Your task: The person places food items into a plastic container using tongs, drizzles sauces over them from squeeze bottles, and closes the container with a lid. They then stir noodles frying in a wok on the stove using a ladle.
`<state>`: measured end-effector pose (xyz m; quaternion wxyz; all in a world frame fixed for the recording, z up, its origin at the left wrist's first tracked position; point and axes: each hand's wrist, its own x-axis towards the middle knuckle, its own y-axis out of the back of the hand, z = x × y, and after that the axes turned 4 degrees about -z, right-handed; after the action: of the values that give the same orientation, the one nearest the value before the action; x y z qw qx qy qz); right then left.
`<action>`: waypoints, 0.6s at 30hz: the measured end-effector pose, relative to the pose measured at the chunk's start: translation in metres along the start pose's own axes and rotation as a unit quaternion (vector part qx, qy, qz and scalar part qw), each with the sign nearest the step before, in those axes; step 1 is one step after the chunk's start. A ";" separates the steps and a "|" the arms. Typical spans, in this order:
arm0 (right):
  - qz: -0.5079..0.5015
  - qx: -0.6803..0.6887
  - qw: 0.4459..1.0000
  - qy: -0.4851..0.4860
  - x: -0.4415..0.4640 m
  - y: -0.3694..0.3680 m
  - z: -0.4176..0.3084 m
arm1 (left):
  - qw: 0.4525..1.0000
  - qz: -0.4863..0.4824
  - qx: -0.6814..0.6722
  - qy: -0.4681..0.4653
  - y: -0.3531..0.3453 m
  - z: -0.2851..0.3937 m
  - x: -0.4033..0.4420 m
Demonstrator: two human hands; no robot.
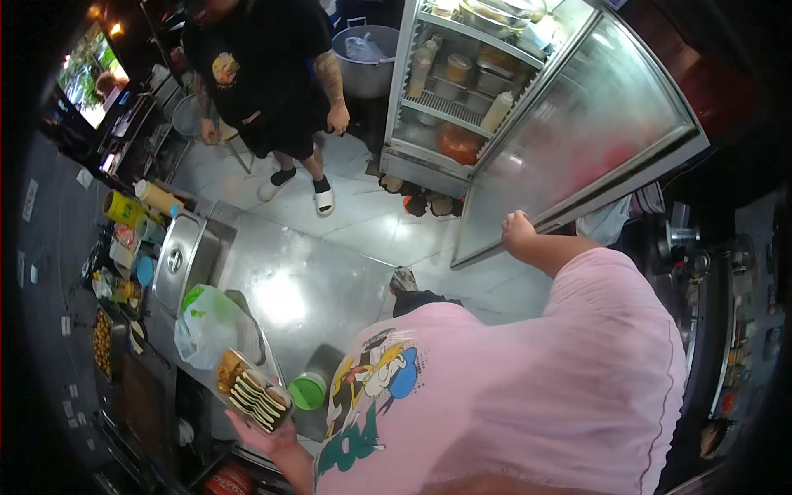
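My left hand [262,435] holds a clear plastic food container [257,403] from below, low in the head view. Inside it are golden-brown pieces at one end and dark food striped with pale sauce. Beside the container stand a knotted-looking plastic bag [206,330] and a jar with a green lid [308,391] on the steel counter. My right arm reaches forward, and my right hand [518,234] is closed at the lower edge of the glass refrigerator door [577,148]. That door is swung open, its glass fogged. Part of the right hand's grip is hidden.
The lit refrigerator [462,78] holds bottles, tubs and bowls. A person in black [264,74] stands across the steel counter [289,256]. A lidded steel pan [177,256], sauce bottles [157,196] and jars line the left side. A large metal pot [367,70] stands behind.
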<state>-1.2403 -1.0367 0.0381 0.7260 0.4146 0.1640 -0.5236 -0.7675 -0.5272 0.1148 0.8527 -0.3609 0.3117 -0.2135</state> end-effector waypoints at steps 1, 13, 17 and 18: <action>-0.001 0.005 1.000 -0.003 -0.007 0.010 0.001 | 1.000 -0.005 0.003 0.002 -0.007 -0.002 0.005; 0.019 0.578 0.799 0.164 0.266 0.061 0.144 | 0.995 0.081 0.055 -0.014 -0.071 -0.050 0.055; 0.032 0.768 0.638 0.041 0.375 0.080 0.291 | 0.977 0.178 0.121 -0.007 -0.123 -0.090 0.067; 0.106 0.791 0.602 0.018 0.439 0.062 0.313 | 0.970 0.196 0.143 -0.001 -0.139 -0.097 0.071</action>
<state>-1.0715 -1.5467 -0.0417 0.1621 0.8507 -0.3462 -0.3607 -0.8025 -0.7058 0.1387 0.9210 -0.1668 0.3418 -0.0841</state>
